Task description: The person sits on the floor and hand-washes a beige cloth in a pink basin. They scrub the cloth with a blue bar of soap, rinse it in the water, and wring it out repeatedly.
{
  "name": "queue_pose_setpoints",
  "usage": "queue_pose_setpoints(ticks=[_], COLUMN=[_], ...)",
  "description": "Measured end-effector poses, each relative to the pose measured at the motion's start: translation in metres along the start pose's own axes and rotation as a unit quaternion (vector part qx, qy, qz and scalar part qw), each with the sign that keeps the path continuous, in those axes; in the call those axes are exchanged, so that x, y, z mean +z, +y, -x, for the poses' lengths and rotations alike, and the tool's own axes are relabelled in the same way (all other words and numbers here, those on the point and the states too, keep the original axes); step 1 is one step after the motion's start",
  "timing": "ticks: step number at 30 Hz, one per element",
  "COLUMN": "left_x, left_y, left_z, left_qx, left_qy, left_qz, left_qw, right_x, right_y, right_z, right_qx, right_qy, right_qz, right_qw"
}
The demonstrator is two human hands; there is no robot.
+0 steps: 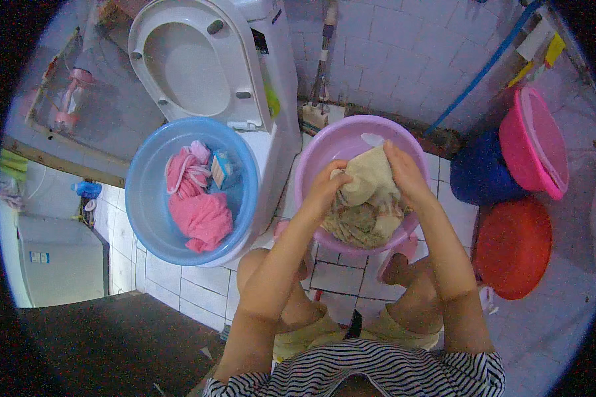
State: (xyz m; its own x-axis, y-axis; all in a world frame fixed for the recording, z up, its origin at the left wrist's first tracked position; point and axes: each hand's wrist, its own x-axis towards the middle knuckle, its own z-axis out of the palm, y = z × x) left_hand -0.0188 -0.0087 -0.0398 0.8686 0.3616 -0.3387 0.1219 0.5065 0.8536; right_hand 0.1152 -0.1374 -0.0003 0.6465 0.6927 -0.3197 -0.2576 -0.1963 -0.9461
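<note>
Between my legs on the floor stands a light purple basin (302, 173) with wet-looking beige cloth (369, 177) bunched in it. My left hand (327, 188) grips the cloth's left side, fingers curled over it. On its far right edge, my right hand (407, 173) pinches the fabric, so a flap is lifted between both hands. A darker, crumpled part of the cloth lies lower in the basin. Near the basin's far wall is a small white patch (372, 139); I cannot tell what it is.
To the left, a blue basin (134, 198) holds pink cloths (202, 218) and a small packet (222, 169), in front of a toilet with a raised seat (136, 63). At right are a dark blue bucket (473, 172), a pink basin (520, 135) and a red basin (513, 248). A blue hose (480, 76) hangs along the wall.
</note>
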Motion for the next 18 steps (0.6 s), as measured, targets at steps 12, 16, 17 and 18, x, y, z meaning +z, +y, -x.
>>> queue_pose_setpoints(ticks=[12,16,17,18], left_x=[0.000,0.004,0.006,0.010], left_y=[-0.005,-0.005,-0.002,0.003], left_z=[-0.005,-0.008,-0.004,0.000], left_qx=[0.079,0.080,0.082,0.084], left_qy=[-0.032,-0.035,-0.027,-0.018], left_qz=[-0.140,-0.143,-0.145,-0.147], left_qw=[0.986,0.986,0.986,0.985], right_x=[0.010,0.010,0.008,0.007], right_y=[0.008,0.008,0.012,0.015], right_z=[0.000,-0.004,-0.007,-0.009], right_qx=[0.061,-0.004,-0.019,-0.009], right_qy=[-0.044,-0.083,-0.089,-0.081], right_qz=[-0.092,-0.024,-0.009,-0.006], right_qw=[0.993,0.996,0.996,0.997])
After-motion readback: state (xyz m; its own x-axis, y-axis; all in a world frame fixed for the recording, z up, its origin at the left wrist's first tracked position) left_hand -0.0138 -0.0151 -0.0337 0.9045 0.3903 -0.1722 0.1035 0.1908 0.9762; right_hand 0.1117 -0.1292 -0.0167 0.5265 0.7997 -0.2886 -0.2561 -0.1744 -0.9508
